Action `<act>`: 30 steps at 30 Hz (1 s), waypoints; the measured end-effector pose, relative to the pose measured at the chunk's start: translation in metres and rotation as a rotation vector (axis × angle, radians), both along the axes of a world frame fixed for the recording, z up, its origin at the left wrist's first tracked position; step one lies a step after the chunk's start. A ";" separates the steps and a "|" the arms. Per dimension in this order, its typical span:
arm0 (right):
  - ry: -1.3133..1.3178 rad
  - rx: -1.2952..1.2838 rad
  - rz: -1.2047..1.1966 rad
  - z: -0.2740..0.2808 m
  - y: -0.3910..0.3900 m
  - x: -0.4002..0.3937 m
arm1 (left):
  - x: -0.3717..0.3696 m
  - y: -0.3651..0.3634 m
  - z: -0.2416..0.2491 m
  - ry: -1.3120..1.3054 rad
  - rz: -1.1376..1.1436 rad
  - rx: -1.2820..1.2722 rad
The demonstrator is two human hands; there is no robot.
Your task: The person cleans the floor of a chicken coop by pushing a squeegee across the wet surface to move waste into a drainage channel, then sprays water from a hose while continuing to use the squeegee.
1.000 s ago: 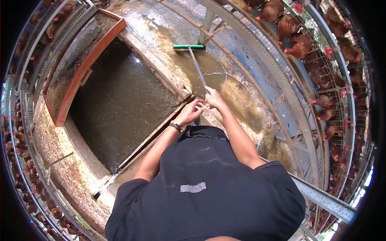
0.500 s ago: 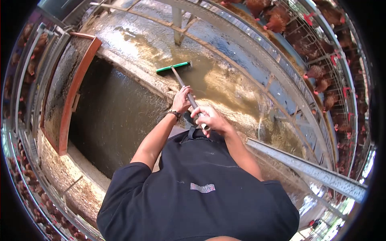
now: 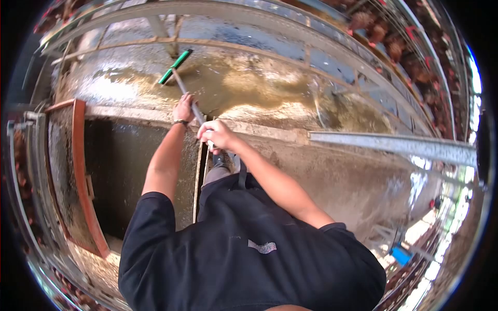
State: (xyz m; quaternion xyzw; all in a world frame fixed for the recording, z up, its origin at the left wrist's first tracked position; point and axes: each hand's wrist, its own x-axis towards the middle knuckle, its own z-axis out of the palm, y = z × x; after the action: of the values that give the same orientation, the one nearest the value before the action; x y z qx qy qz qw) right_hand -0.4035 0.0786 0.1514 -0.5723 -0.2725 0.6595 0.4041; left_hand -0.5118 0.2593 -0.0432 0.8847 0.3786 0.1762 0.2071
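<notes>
A floor squeegee with a narrow green head and a long grey handle reaches away from me over wet, muddy concrete. My left hand, with a dark bracelet at the wrist, is closed round the handle partway along it. Nearer my body, my right hand grips the handle close to its end. The green head lies slanted on the wet floor, near a post. Its lower edge is too small to make out.
Left of me is a dark pit of murky liquid, with an orange-brown board at its far side. A metal beam juts out at right. Rails and caged hens stand beyond. A blue object is at lower right.
My view has turned to the right. In view, the squeegee head and both hands sit further left and higher, and the head has swung to a steeper slant. Both hands keep their grip.
</notes>
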 end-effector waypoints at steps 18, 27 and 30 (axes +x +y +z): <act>-0.531 -0.020 0.003 0.045 -0.150 -0.038 | 0.011 -0.049 -0.088 1.032 -0.603 -0.188; -0.310 -0.104 -0.196 0.130 -0.262 0.027 | 0.079 -0.102 -0.017 0.747 -0.840 0.014; -0.504 0.145 -0.243 0.073 -0.258 0.033 | 0.103 -0.090 -0.039 0.641 -0.617 0.120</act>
State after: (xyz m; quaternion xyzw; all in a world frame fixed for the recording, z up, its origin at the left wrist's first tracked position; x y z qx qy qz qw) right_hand -0.3700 -0.1798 0.2243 -0.7163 -0.3400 0.4221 0.4396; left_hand -0.4091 0.1689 -0.0819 0.9765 0.1314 -0.1553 0.0706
